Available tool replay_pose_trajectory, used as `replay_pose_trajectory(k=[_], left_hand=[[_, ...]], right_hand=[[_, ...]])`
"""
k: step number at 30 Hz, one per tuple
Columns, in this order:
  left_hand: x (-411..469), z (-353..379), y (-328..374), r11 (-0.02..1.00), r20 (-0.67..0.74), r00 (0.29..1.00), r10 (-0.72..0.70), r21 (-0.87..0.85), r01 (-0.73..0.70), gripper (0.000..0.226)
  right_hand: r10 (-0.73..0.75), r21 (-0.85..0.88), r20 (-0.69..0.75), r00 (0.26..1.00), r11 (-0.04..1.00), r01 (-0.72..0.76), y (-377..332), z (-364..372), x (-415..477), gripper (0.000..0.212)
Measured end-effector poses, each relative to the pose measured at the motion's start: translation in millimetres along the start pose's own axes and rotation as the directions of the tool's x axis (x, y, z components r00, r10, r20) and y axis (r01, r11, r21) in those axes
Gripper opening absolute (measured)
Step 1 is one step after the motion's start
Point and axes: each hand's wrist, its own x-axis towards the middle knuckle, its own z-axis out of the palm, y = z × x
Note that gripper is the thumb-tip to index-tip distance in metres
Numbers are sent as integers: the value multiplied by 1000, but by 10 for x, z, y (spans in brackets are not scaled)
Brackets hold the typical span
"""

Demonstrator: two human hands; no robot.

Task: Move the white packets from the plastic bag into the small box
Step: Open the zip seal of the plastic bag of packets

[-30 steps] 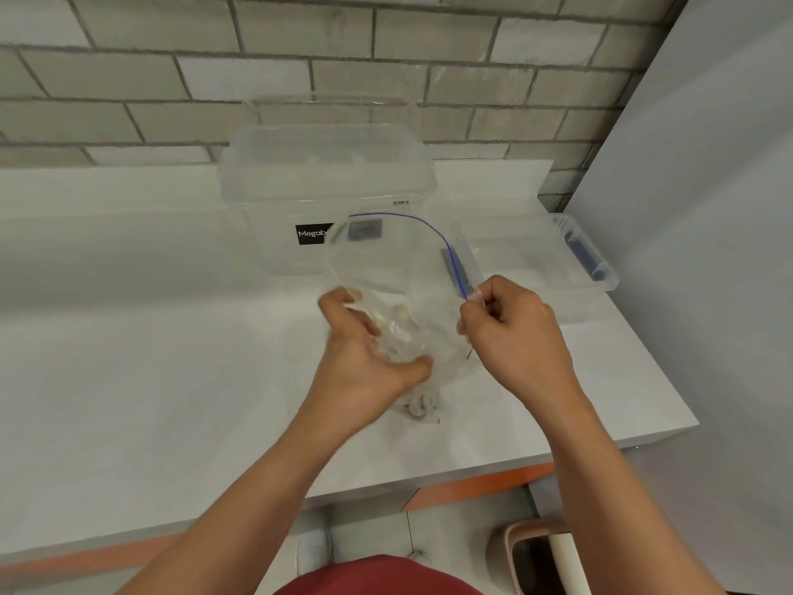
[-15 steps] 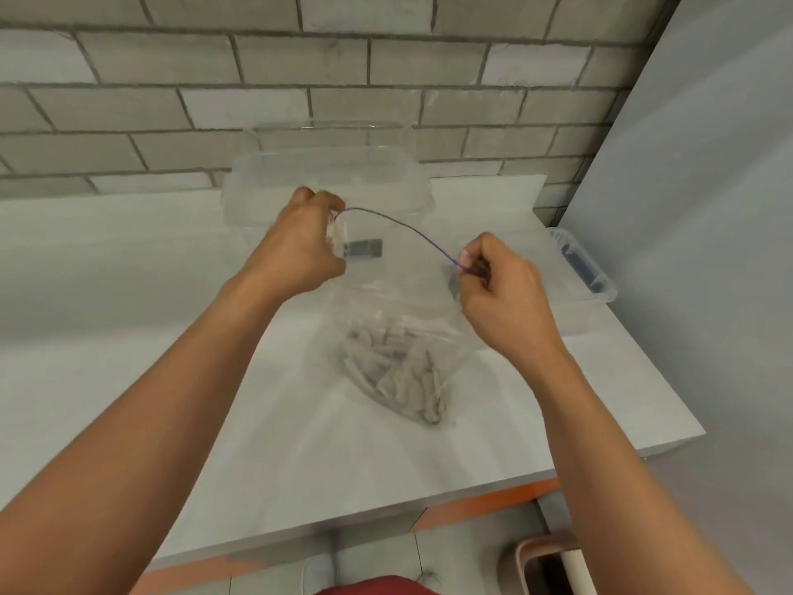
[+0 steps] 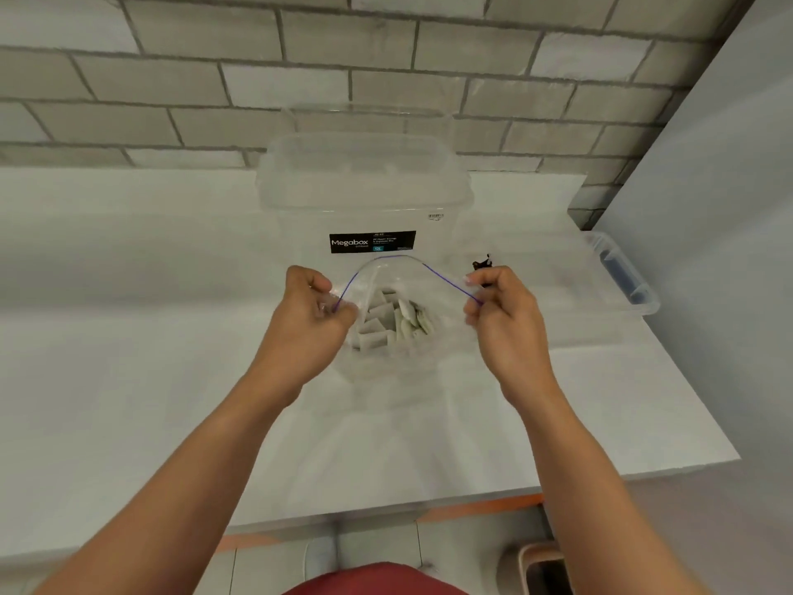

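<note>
Right now the left hand [image 3: 313,322] is pinching the left end of the clear zip-lock plastic bag [image 3: 448,324] at its mouth, with its fingers curled round the film. The right hand [image 3: 504,319] is gripping the right end the same way, so the blue zip line [image 3: 450,283] is arching open between them. The white packets [image 3: 392,322] are lying heaped in the bottom of the bag, between the two hands and just below the fingers, showing through the open mouth. Whether the bag's bottom is resting on the white table [image 3: 128,380] cannot be told. The small box [image 3: 579,311], clear with a blue latch [image 3: 620,274], is sitting on the table just right of the right hand. The large Megabox storage box [image 3: 364,186] is standing just behind the bag.
</note>
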Motion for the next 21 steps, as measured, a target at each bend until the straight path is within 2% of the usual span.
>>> replay_pose_trajectory(k=[2, 4, 8, 10, 11, 13, 15, 16, 18, 20, 21], left_hand=[[51, -19, 8, 986, 41, 994, -98, -134, 103, 30], [126, -45, 44, 944, 74, 983, -168, -277, 182, 24], [241, -80, 51, 906, 44, 973, -227, -356, 227, 11], [260, -91, 44, 897, 73, 963, -258, -353, 267, 5], [264, -93, 25, 893, 99, 958, -270, -345, 287, 7], [262, -87, -41, 899, 143, 949, -282, -306, 313, 13], [245, -81, -100, 914, 203, 937, -286, -237, 330, 10], [240, -84, -129, 919, 241, 927, -289, -201, 339, 12], [256, -88, -174, 938, 264, 925, -273, -141, 317, 17], [281, -87, -218, 974, 178, 964, -197, -77, 213, 11], [287, -86, -243, 990, 116, 984, -134, -25, 138, 6]], right_hand=[[-18, -13, 25, 1000, 1000, 18, 53, 57, -26, 36], [-46, -65, 136, 990, 996, 56, 106, 40, -40, 29], [-221, -286, 396, 891, 893, 348, 232, -51, -100, 39], [-263, -278, 405, 876, 877, 392, 293, -45, -99, 21], [-245, -253, 371, 895, 901, 352, 312, -31, -80, 14], [-106, -178, 296, 949, 970, 164, 332, 11, -27, 33], [89, -86, 263, 961, 994, -69, 311, 70, 28, 46], [140, -66, 255, 957, 990, -128, 300, 98, 56, 46], [155, -59, 228, 961, 988, -145, 287, 155, 107, 37], [106, -56, 211, 972, 994, -96, 293, 195, 146, 19], [51, -62, 215, 975, 997, -39, 305, 205, 161, 19]])
